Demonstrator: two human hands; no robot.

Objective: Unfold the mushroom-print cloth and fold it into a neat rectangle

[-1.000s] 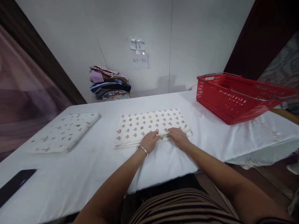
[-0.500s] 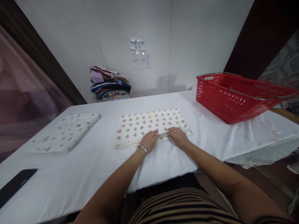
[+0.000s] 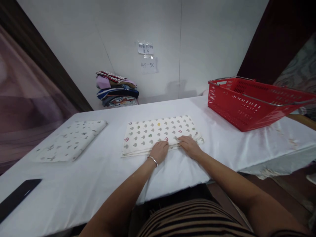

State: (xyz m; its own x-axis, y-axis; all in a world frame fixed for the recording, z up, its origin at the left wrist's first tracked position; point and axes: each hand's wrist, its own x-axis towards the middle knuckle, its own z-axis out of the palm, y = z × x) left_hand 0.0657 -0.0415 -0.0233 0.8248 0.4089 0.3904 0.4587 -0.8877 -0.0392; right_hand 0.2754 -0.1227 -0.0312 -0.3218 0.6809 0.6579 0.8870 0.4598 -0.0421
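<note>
A folded white cloth (image 3: 155, 131) printed with grey, red, green and yellow mushrooms lies in front of me, its layers showing along the near edge. My left hand (image 3: 160, 152) is at the middle of that near edge, fingers over the top and closed on the layers. Just to its right, my right hand (image 3: 189, 146) grips the same edge, with its fingertips on the printed face. Both thumbs are mostly hidden. Further left lies a second folded white cloth (image 3: 71, 141) with small dark prints, apart from both hands.
A red plastic basket (image 3: 247, 108) with metal handles stands at the right on the white-covered table (image 3: 98, 191). Folded fabrics form a stack (image 3: 117, 90) at the back by the wall. A dark flat object (image 3: 18, 197) lies at the near left. Paper signs (image 3: 148, 65) hang on the wall.
My left hand's fingers have shifted slightly and lie lower over the cloth's near edge. My right hand and the cloth have hardly moved.
</note>
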